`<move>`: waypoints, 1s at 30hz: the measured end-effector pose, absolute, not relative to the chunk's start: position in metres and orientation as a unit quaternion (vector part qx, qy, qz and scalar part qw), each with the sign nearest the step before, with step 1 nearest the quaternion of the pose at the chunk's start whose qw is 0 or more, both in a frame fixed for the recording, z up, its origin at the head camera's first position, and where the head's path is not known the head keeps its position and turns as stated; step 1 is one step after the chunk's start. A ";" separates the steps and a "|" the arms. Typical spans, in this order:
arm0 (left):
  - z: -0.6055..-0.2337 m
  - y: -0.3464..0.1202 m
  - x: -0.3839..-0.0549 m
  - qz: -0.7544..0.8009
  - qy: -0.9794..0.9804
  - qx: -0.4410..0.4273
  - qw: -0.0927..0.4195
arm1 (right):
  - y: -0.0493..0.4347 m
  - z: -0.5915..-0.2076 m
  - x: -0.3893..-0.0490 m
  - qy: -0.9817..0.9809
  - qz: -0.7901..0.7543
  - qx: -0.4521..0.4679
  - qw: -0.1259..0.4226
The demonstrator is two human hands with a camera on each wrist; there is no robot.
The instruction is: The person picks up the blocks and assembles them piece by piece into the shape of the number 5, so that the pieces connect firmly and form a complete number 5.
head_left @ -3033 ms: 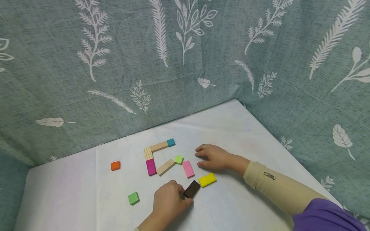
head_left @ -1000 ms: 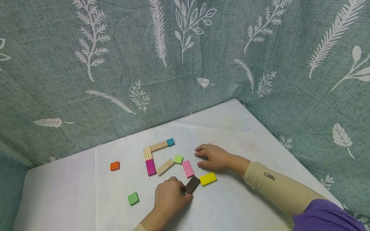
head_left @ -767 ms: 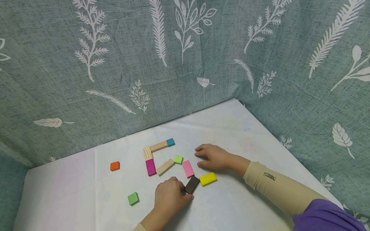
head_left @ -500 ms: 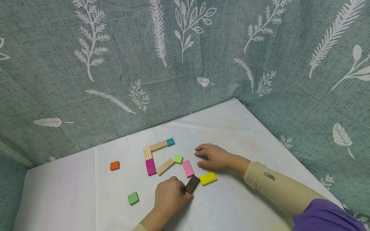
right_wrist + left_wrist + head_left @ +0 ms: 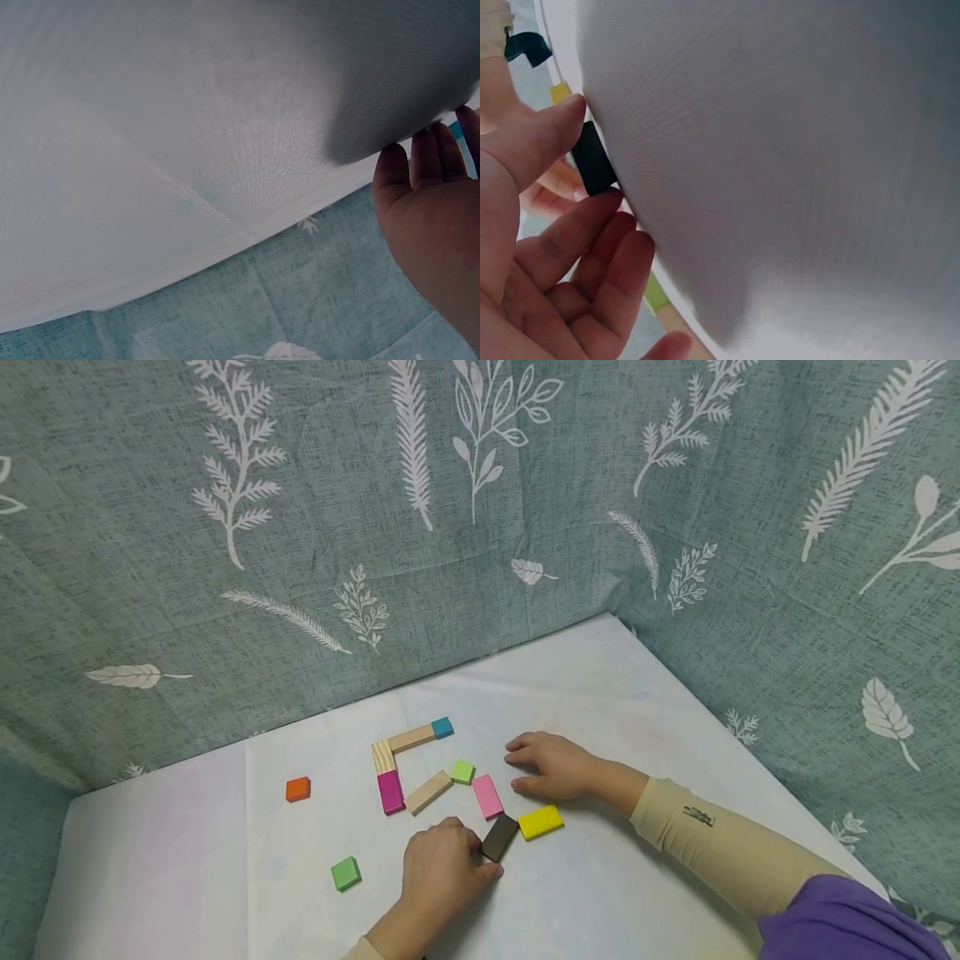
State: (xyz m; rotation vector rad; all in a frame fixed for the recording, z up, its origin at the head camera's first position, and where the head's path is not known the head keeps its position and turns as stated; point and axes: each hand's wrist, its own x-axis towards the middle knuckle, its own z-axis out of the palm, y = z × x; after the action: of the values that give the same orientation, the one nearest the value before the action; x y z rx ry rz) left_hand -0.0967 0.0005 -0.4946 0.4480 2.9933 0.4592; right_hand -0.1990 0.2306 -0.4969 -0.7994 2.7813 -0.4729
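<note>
My left hand (image 5: 442, 868) pinches a black block (image 5: 498, 837) between thumb and fingertips on the white table. In the left wrist view the black block (image 5: 593, 159) sits between the thumb and the index finger. Its far end meets or nearly meets the pink block (image 5: 487, 797) and the yellow block (image 5: 541, 822). To the right of the pink block, my right hand (image 5: 553, 767) rests on the table with relaxed fingers, holding nothing. The right wrist view shows that hand's fingertips (image 5: 391, 161) on the white surface.
From the pink block the chain runs through a lime block (image 5: 462, 772), a plain wooden block (image 5: 429, 792), a magenta block (image 5: 390, 792), a striped block (image 5: 383, 757) and another wooden block (image 5: 412, 738) to a blue block (image 5: 442, 727). Loose orange (image 5: 297, 789) and green (image 5: 346, 873) blocks lie left.
My left hand has pushed the black block slightly away from me, up to the pink and yellow blocks. The yellow block has shifted a little. My right hand has stayed put.
</note>
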 end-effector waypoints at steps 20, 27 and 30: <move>-0.481 -0.024 -0.092 0.138 0.984 0.092 0.064 | 0.241 -0.469 -0.184 0.933 -0.161 -0.264 0.183; -0.472 -0.050 -0.086 0.168 0.982 0.047 0.074 | 0.274 -0.476 -0.165 0.908 -0.190 -0.313 0.204; -0.472 -0.056 -0.084 0.172 0.981 0.041 0.081 | 0.281 -0.485 -0.160 0.909 -0.193 -0.316 0.192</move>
State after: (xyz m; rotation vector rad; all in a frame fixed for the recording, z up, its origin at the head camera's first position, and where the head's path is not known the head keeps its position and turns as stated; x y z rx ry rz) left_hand -0.0837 -0.0565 -0.4719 0.1239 2.9314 0.5134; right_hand -0.1597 0.2808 -0.4847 -0.8874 2.5511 -0.5425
